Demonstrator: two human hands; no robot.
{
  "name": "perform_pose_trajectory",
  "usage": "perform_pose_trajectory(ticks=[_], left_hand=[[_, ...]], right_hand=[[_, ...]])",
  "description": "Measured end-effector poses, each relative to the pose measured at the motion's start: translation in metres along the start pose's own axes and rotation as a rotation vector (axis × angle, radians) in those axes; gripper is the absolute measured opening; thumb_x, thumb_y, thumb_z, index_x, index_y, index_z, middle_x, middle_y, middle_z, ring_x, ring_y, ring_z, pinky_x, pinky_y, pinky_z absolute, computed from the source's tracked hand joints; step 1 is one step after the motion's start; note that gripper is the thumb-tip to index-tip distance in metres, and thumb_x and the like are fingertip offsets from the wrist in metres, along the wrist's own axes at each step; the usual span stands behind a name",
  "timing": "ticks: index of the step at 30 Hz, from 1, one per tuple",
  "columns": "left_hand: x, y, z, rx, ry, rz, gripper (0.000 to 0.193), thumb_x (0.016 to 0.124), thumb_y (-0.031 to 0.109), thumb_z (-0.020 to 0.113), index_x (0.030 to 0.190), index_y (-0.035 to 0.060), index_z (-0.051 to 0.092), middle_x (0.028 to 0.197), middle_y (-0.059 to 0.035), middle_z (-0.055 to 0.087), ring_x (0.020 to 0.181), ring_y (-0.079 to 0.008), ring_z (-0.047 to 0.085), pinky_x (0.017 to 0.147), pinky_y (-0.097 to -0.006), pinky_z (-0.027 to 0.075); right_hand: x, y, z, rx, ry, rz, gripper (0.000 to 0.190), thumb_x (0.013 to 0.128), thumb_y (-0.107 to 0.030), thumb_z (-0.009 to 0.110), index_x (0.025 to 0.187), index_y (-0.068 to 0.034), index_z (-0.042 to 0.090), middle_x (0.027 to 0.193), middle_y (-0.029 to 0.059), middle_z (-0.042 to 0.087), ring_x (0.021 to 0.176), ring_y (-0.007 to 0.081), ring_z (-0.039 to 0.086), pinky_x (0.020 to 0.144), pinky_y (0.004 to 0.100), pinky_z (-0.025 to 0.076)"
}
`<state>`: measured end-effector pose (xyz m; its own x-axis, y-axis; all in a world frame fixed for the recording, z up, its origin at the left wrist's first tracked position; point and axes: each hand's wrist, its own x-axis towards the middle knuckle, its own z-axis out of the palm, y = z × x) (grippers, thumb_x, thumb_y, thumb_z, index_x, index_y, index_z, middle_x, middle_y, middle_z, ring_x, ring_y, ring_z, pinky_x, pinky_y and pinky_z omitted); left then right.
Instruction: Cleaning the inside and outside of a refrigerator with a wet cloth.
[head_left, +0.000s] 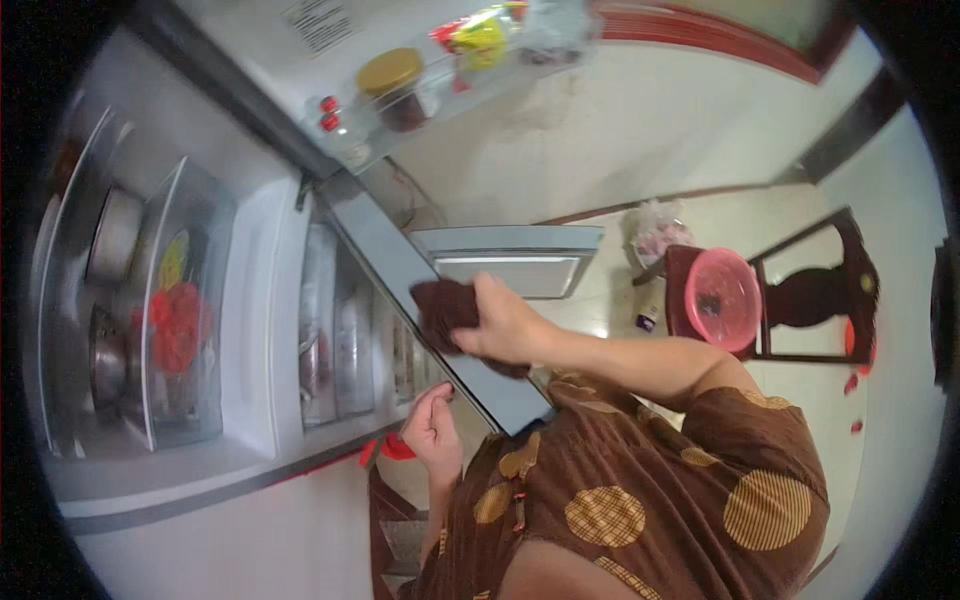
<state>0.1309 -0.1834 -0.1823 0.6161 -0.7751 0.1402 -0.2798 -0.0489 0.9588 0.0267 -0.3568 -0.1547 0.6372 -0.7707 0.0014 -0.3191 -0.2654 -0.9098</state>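
My right hand (501, 319) grips a dark brown cloth (448, 315) and presses it on the narrow pale grey top face of an open refrigerator door (382, 255). This door slants across the view from the hinge to my body. Below and left of it, my left hand (433, 427) is curled loosely, with no object visible in it. Its fingertips come close to the door's inner edge; whether they touch cannot be told. The open refrigerator compartment (255, 322) is at left, with clear drawers (184, 405) holding a red plastic bag (178, 326) and metal bowls (111, 360).
An upper door shelf (457, 105) holds a gold-lidded jar (390, 71), red-capped bottles (346, 139) and packets (480, 37). Another open door (517, 241) stands beyond. At right, a pink basin (724, 300) rests on a dark wooden chair (814, 296), beside a plastic bag (660, 232).
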Motion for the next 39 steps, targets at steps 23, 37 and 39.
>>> perform_pose_trajectory(ticks=[23, 37, 39], left_hand=[[-0.025, 0.12, 0.14, -0.391, -0.655, 0.363, 0.025, 0.084, 0.007, 0.044, 0.088, -0.0109, 0.061, 0.087, -0.0221, 0.062, 0.076, -0.0253, 0.06, 0.073, -0.0331, 0.049], [-0.05, -0.163, 0.518, 0.268, -1.356, -1.074, 0.08, 0.078, 0.045, 0.067, 0.131, -0.0036, 0.031, 0.121, -0.0245, 0.045, 0.103, -0.036, 0.051, 0.081, -0.0515, 0.045], [-0.063, -0.188, 0.562, 0.291, -1.338, -1.106, 0.082, 0.077, 0.044, 0.068, 0.132, -0.0025, 0.03, 0.124, -0.0249, 0.043, 0.108, -0.0381, 0.048, 0.086, -0.0531, 0.042]], right_hand=[[-0.256, 0.213, -0.102, 0.319, 0.532, 0.408, 0.059, 0.067, -0.013, 0.059, 0.123, 0.0, 0.047, 0.103, 0.0167, 0.06, 0.093, 0.0246, 0.058, 0.085, 0.0326, 0.044], [-0.423, 0.273, -0.137, 0.908, 1.132, 1.061, 0.031, 0.076, -0.013, 0.06, 0.104, 0.0, 0.058, 0.091, 0.0095, 0.062, 0.082, 0.0169, 0.058, 0.075, 0.0299, 0.047], [-0.436, 0.271, -0.125, 0.906, 1.25, 1.122, 0.03, 0.077, -0.014, 0.06, 0.103, 0.001, 0.058, 0.092, 0.0096, 0.062, 0.081, 0.0166, 0.058, 0.074, 0.0298, 0.047]])
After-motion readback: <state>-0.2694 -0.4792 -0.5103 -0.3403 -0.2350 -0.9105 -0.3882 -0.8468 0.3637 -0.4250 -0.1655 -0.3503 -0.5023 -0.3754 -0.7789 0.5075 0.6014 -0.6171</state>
